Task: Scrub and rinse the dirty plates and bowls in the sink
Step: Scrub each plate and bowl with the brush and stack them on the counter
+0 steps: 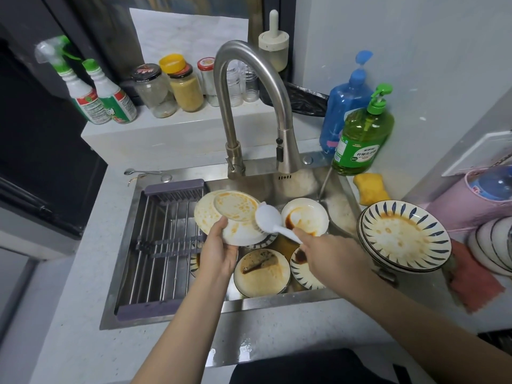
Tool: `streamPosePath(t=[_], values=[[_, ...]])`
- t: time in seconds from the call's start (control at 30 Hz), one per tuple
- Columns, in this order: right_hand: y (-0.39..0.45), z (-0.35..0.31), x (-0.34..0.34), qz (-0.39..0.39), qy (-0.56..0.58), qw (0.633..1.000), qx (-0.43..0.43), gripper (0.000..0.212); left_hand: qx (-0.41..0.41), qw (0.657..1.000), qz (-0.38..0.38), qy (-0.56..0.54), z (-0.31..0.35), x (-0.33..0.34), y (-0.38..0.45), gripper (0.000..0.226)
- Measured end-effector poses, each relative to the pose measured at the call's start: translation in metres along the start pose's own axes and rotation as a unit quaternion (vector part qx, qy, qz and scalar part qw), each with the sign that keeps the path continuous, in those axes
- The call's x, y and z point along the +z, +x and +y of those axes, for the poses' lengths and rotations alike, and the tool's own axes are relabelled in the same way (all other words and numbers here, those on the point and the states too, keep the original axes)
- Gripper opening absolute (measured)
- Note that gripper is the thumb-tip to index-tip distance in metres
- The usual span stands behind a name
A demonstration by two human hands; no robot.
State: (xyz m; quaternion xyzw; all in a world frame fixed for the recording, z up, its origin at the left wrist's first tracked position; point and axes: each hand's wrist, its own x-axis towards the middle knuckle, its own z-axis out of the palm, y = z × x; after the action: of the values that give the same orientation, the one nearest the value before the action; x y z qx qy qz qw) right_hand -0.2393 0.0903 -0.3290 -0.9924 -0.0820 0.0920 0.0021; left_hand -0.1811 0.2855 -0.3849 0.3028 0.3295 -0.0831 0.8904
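Both forearms reach in from the near edge of the pale speckled surface [69,300] toward the stainless steel sink [177,314] set in it. At the surface's far left corner, on a raised ledge, stand two white spray bottles with green caps [95,95], then a row of glass jars [177,87]. A grey metal-rod drying rack [163,245] fills the sink's left part. Just right of it, the left hand [219,252] curls its fingers under a white bowl smeared with orange grease [235,217], holding it tilted above the other dishes, with a greasy white plate [203,214] right behind it. The head of a white plastic dish brush [270,218] presses against the bowl's right side, and the right hand [329,257] grips its handle. A curved brushed-steel tap [249,106] rises from the sink's far edge. Beneath the hands, in the sink's right part, lie a round dark-rimmed plate with brown sauce [261,273], a white bowl streaked with dark sauce [304,217] and a blue-patterned white plate [303,273]. On the sink's right edge sits a stack of white plates with blue leaf-pattern rims [404,235], the top one greasy. Behind them, toward the surface's far right corner, stand a blue pump bottle [343,106], a green bottle of dish soap [360,142] and a yellow sponge [371,188]. A pink cloth [471,284] lies right of the stack.
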Motion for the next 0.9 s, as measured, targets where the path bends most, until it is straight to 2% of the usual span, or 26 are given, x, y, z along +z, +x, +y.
streamPosePath(t=[0.13, 0.27, 0.43, 0.5, 0.6, 0.67, 0.73, 0.83, 0.87, 0.9], values=[[-0.011, -0.025, -0.004, 0.018, 0.012, 0.998, -0.056, 0.051, 0.015, 0.997, 0.026, 0.073, -0.006, 0.006, 0.0, 0.013], [-0.001, -0.017, -0.007, 0.013, -0.005, 0.999, -0.035, 0.047, 0.009, 0.997, 0.028, 0.069, -0.011, 0.007, -0.002, 0.016], [-0.01, -0.03, -0.013, 0.009, -0.012, 0.998, -0.067, 0.067, 0.004, 0.997, 0.025, 0.069, -0.013, 0.007, 0.0, 0.018], [-0.016, -0.024, -0.01, 0.022, -0.023, 0.997, -0.069, 0.065, -0.013, 0.997, 0.023, 0.07, -0.008, 0.005, -0.002, 0.02], [-0.014, -0.006, -0.007, 0.006, -0.017, 1.0, 0.003, 0.051, 0.002, 0.999, 0.009, 0.041, -0.001, 0.002, -0.003, 0.026], [-0.009, 0.001, -0.003, 0.002, 0.001, 1.0, 0.018, 0.047, 0.004, 1.0, 0.01, 0.028, -0.002, 0.002, -0.003, 0.034], [-0.013, -0.01, -0.002, 0.007, 0.003, 1.0, -0.017, 0.052, -0.007, 0.999, 0.015, 0.035, -0.002, 0.003, -0.004, 0.035], [-0.025, -0.024, -0.005, 0.013, 0.014, 0.999, -0.027, 0.066, -0.038, 0.998, 0.013, 0.055, -0.002, 0.005, -0.006, 0.021], [-0.021, -0.02, -0.004, -0.015, 0.033, 0.999, -0.022, 0.062, -0.037, 0.998, 0.011, 0.041, -0.001, 0.005, -0.008, 0.021], [-0.018, -0.012, -0.002, -0.006, 0.028, 1.0, -0.003, 0.055, -0.032, 0.999, 0.009, 0.019, 0.0, 0.004, -0.008, 0.025]])
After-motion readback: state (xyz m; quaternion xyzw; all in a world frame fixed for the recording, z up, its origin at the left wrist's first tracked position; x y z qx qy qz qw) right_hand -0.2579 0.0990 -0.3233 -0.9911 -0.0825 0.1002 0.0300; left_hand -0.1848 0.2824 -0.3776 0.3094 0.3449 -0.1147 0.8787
